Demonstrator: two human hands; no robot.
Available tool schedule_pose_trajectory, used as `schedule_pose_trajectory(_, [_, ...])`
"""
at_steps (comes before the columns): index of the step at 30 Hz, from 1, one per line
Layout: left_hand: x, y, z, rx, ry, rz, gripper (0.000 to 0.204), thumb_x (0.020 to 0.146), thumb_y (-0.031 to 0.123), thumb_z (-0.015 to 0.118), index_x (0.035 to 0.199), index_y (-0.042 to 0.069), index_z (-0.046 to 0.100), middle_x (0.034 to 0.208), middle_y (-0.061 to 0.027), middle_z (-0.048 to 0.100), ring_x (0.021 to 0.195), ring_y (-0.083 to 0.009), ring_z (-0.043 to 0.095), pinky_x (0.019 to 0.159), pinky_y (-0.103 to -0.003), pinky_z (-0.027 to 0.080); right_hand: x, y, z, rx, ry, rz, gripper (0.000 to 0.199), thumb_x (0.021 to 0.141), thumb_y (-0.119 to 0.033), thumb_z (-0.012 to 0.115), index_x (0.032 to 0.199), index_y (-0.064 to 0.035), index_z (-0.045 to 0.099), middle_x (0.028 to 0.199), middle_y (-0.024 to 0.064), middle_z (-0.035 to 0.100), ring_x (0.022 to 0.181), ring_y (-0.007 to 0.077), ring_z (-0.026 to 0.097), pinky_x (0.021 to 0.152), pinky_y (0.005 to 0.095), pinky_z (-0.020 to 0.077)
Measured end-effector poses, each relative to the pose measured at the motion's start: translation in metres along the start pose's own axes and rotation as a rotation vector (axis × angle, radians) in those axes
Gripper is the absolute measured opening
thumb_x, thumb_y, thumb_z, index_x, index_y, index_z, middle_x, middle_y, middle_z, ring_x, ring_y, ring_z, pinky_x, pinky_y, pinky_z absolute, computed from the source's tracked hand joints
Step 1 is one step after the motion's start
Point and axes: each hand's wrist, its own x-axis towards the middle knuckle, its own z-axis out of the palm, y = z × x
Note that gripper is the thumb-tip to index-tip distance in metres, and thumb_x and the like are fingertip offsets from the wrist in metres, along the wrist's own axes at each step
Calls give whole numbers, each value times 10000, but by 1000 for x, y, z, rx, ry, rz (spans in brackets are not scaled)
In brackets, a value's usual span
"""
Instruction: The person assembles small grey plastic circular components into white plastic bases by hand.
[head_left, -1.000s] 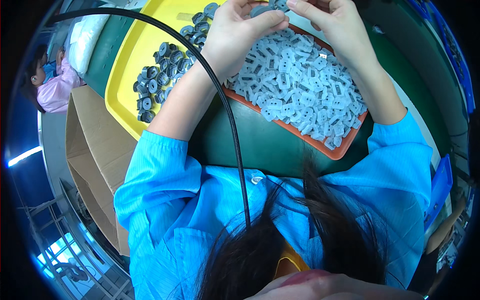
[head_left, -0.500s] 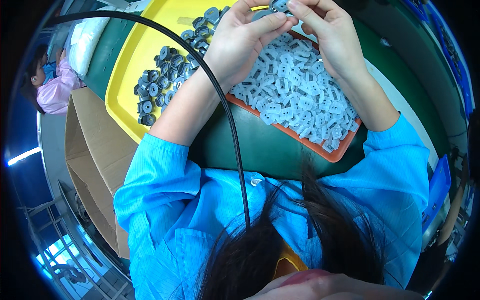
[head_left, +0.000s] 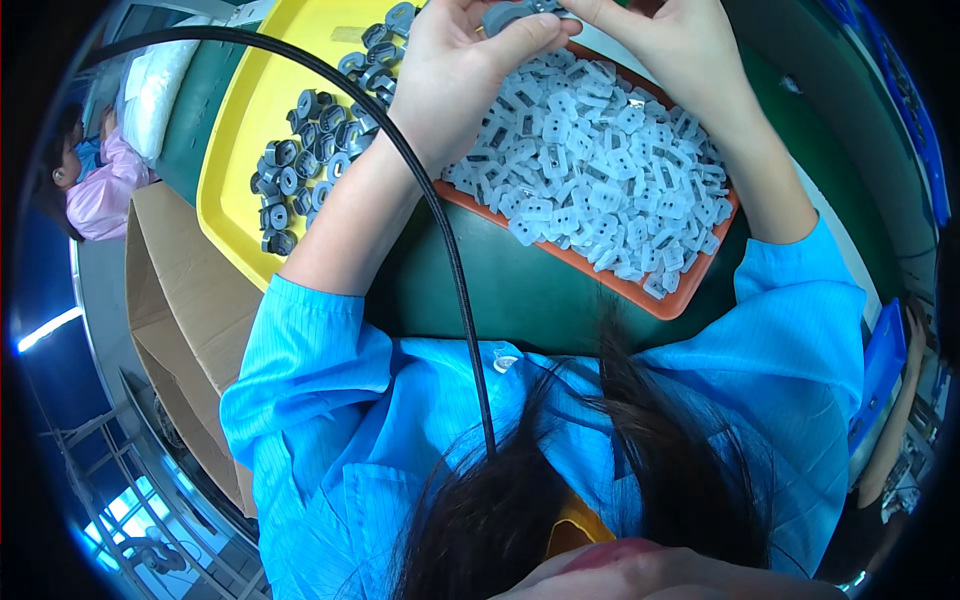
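At the top edge of the head view, my left hand (head_left: 455,80) pinches a grey moulded plastic part (head_left: 508,14) between thumb and fingers. My right hand (head_left: 690,50) meets it from the other side, thumb against the part's right end; its other fingertips are partly cut off. Beneath the hands, an orange tray (head_left: 664,306) is heaped with small translucent white plastic pieces (head_left: 590,170), each with little holes. To the left, a yellow tray (head_left: 228,150) carries several loose grey ring-shaped plastic parts (head_left: 305,150), some partly behind my left forearm.
A black cable (head_left: 440,190) arches across the view over my left forearm. An open cardboard box (head_left: 190,290) stands left of the green table (head_left: 420,280). Another person in pink (head_left: 108,190) sits at far left; a blue bin (head_left: 877,370) and someone's bare arm (head_left: 890,440) appear at right.
Both hands have shifted slightly up and left in the picture, closer to its top edge. The grey part has turned between the fingers. The trays show a small shift in view.
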Motion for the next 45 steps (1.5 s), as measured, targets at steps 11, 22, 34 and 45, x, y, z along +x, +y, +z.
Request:
schedule_pose_trajectory(11, [2,-2,-9,101,-60,-38,318,958,39,709,1240,-13,570,1053,-80,680,919,-141,661,806,-262,539,3,9,-8,278,-68,147,169,941,-87,738,1055,38,734,898,76,742,767,110,684,696,231,540])
schedule_pose_trajectory(22, [24,-21,-19,-342,-196,156,185,1031,160,643,1129,14,698,1066,-46,699,988,-167,643,948,-338,524,-15,-28,13,-672,240,-611,184,782,-26,713,934,3,613,775,134,633,660,238,651,629,321,516])
schedule_pose_trajectory(34, [30,-15,-46,-233,-109,55,163,1009,76,627,1127,-20,687,1146,-122,709,1094,-233,672,985,-343,524,41,67,-72,-108,188,225,196,879,-116,768,1009,9,693,876,94,736,749,159,667,683,292,529])
schedule_pose_trajectory(45, [10,6,-27,-156,18,-159,399,943,6,689,1322,-24,568,1107,-86,691,986,-184,677,901,-267,540,9,-9,-16,-555,-181,115,285,801,-239,814,860,29,739,726,144,709,674,258,695,669,357,542])
